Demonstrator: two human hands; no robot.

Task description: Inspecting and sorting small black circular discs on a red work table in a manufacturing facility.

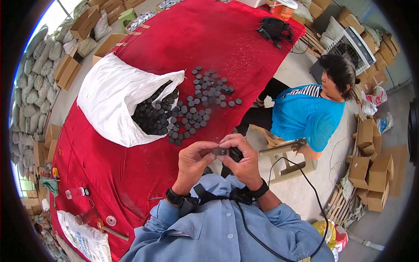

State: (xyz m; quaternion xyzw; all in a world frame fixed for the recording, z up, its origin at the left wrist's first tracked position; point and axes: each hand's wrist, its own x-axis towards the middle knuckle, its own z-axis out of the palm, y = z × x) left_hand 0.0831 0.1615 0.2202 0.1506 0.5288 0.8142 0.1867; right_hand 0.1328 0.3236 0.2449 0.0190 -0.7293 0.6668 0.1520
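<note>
My left hand (194,161) and my right hand (246,163) meet in front of my chest, just off the table's near edge. Between their fingertips is a small dark round disc (219,152), pinched from both sides. More black discs (236,154) sit in the curl of my right hand; how many is hidden. Beyond my hands, loose black discs (192,115) lie scattered over the red cloth (174,43). A white woven sack (109,96) lies on its side, its mouth toward the scattered discs, with many more discs (150,115) inside.
On the right, a person in a blue top (307,113) holds a beige stool (288,159). A black cable (312,187) loops past my right side. A clear jar (77,193), a hammer (113,231) and a printed sack (85,236) lie at the table's left. Cardboard boxes (371,170) line the right.
</note>
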